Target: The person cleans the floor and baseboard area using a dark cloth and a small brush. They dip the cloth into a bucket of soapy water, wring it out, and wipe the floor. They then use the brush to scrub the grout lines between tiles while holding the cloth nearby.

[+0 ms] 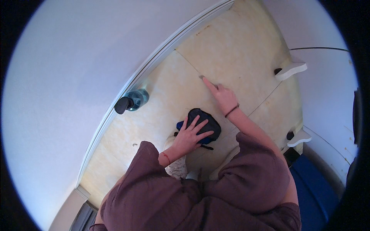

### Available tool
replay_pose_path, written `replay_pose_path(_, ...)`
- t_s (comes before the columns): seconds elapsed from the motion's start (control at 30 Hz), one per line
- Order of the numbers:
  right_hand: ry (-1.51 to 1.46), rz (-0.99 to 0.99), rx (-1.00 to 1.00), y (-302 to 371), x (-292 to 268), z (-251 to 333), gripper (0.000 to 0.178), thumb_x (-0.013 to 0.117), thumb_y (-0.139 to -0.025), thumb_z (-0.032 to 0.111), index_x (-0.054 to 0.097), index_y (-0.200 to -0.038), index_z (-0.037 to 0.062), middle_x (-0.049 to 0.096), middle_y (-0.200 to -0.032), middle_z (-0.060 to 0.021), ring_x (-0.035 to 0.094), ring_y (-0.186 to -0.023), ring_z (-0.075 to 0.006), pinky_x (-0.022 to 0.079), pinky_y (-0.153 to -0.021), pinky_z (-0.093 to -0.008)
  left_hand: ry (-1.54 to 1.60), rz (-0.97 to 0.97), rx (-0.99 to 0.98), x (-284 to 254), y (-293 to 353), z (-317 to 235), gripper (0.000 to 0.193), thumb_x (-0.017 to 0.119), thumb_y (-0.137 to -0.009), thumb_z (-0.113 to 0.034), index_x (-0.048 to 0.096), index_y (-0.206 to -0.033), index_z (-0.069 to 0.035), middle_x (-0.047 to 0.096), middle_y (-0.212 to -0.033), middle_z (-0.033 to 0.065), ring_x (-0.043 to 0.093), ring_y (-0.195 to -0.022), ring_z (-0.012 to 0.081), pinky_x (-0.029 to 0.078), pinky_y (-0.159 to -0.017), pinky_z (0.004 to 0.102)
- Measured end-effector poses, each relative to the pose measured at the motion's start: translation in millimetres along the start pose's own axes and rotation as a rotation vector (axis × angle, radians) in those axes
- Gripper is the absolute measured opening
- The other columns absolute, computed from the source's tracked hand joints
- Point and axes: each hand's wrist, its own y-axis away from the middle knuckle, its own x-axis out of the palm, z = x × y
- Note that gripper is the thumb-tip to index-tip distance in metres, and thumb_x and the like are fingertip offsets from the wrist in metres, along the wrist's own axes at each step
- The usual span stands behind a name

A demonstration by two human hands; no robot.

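Note:
My left hand [189,136] lies with its fingers spread on top of a dark pouch-like cloth item [212,122] with a blue edge. The item rests on the floor between my knees, and my palm hides part of it. Farther out and to the right, my right hand [222,95] reaches over the tiles. Its index finger is stretched out, the other fingers partly bent. At that fingertip is a small dark spot [201,77] on the floor; I cannot tell whether it is a loose bit or a stain. No object shows in the right hand.
A clear blue bottle [139,99] with a black top stands by the skirting board [152,57] at the left. On the right, white furniture feet [291,71] stick out over the tiled floor [231,42]. A blue box-like thing [314,188] stands at the lower right.

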Motion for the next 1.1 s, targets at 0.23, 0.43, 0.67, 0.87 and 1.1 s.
replay_pose_path(0.23, 0.007, 0.064, 0.014, 26, 1, -3, 0.076, 0.054, -0.081, 0.002, 0.035, -0.149, 0.0315, 0.058, -0.079, -0.014, 0.064, -0.063, -0.0328, 0.053, -0.054, -0.0426, -0.028, 0.019, -0.01, 0, 3, 1, 0.083, 0.082, -0.067, -0.028, 0.044, -0.14, -0.039, 0.031, -0.154, 0.0042, 0.024, -0.144, 0.0352, 0.022, -0.112, 0.0652)
replay_pose_path(0.43, -0.013, 0.003, -0.011, -6, 4, 1, 0.075, 0.053, -0.084, 0.004, 0.031, -0.15, 0.0333, 0.06, -0.081, -0.0157, 0.065, -0.067, -0.034, 0.055, -0.059, -0.0434, -0.012, -0.004, 0.003, -1, 1, 1, 0.082, 0.082, -0.066, -0.026, 0.046, -0.139, -0.036, 0.033, -0.153, 0.005, 0.026, -0.143, 0.0351, 0.022, -0.112, 0.0657)
replay_pose_path(0.67, -0.089, 0.159, 0.081, 118, -15, -34, 0.079, 0.051, -0.082, 0.001, 0.032, -0.149, 0.0384, 0.057, -0.083, -0.0134, 0.064, -0.066, -0.0335, 0.054, -0.057, -0.0444, 0.101, -0.097, -0.023, 1, 1, -3, 0.078, 0.08, -0.071, -0.031, 0.046, -0.14, -0.032, 0.034, -0.153, 0.0058, 0.029, -0.142, 0.0364, 0.023, -0.111, 0.0637)
replay_pose_path(0.87, -0.111, 0.109, 0.139, 144, -6, -38, 0.081, 0.053, -0.077, 0.0, 0.036, -0.147, 0.0376, 0.058, -0.081, -0.0107, 0.062, -0.063, -0.0319, 0.053, -0.056, -0.0439, 0.005, -0.184, -0.068, 13, -4, 12, 0.038, 0.069, -0.081, -0.02, 0.058, -0.118, -0.014, 0.049, -0.136, 0.0147, 0.041, -0.132, 0.0366, 0.033, -0.107, 0.0547)
replay_pose_path(1.1, -0.434, -0.198, 0.294, 155, -15, -39, 0.079, 0.052, -0.076, -0.009, 0.046, -0.143, 0.0327, 0.055, -0.076, -0.0131, 0.059, -0.065, -0.034, 0.05, -0.058, -0.0446, -0.093, -0.666, -0.111, -66, -71, 105, 0.047, 0.062, -0.09, -0.021, 0.049, -0.13, -0.001, 0.037, -0.147, 0.0221, 0.036, -0.134, 0.0447, 0.027, -0.111, 0.0545)
